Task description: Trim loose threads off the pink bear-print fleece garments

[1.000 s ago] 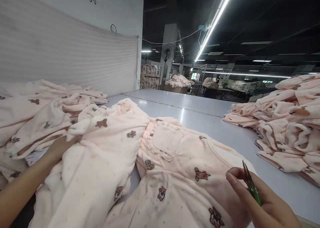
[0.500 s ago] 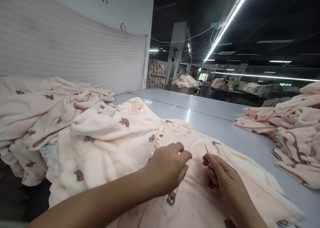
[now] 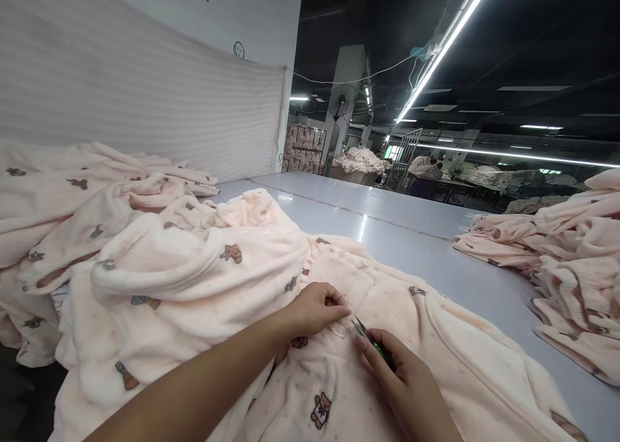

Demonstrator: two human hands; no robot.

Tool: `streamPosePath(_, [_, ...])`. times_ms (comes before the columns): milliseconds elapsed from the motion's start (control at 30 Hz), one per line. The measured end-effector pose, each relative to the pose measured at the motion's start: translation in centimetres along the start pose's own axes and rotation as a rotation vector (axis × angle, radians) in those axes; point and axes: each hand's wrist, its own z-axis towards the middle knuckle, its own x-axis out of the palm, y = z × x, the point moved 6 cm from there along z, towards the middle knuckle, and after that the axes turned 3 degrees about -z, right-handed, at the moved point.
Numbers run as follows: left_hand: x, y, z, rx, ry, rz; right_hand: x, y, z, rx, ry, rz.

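A pale pink fleece garment [image 3: 203,274] printed with small brown bears lies spread on the white table [image 3: 387,229] in front of me. My left hand [image 3: 314,307] pinches a fold of this fleece near its ruffled pocket edge, fingers closed. Just to its right, my right hand [image 3: 404,377] grips small green thread snips [image 3: 371,338], whose open blades point at the pinched spot and touch the fabric.
A heap of the same bear-print fleece [image 3: 72,196] lies at the left against a striped white wall [image 3: 135,86]. A stack of folded pink pieces [image 3: 562,261] sits at the right. More piles and racks stand in the dark hall behind.
My left hand came from the left heap across to the garment's middle and pinched the fabric. My right hand carried the snips from the right edge in to that spot.
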Motion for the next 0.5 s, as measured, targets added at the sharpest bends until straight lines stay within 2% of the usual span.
streamPosePath(200, [0.4, 0.4, -0.4, -0.025, -0.021, -0.149, 0.3, 0.3, 0.2, -0.010, -0.060, -0.200])
streamPosePath(367, [0.0, 0.6, -0.5, 0.003, 0.001, -0.228, 0.9, 1.0, -0.1, -0.040, -0.106, -0.240])
streamPosePath(433, [-0.1, 0.9, -0.4, 0.022, 0.001, -0.251, -0.1, 1.2, -0.8, -0.055, -0.147, -0.215])
streamPosePath(500, [-0.2, 1.2, -0.2, 0.038, -0.006, -0.254, -2.8, 0.8, -1.8, -0.070, -0.233, -0.201])
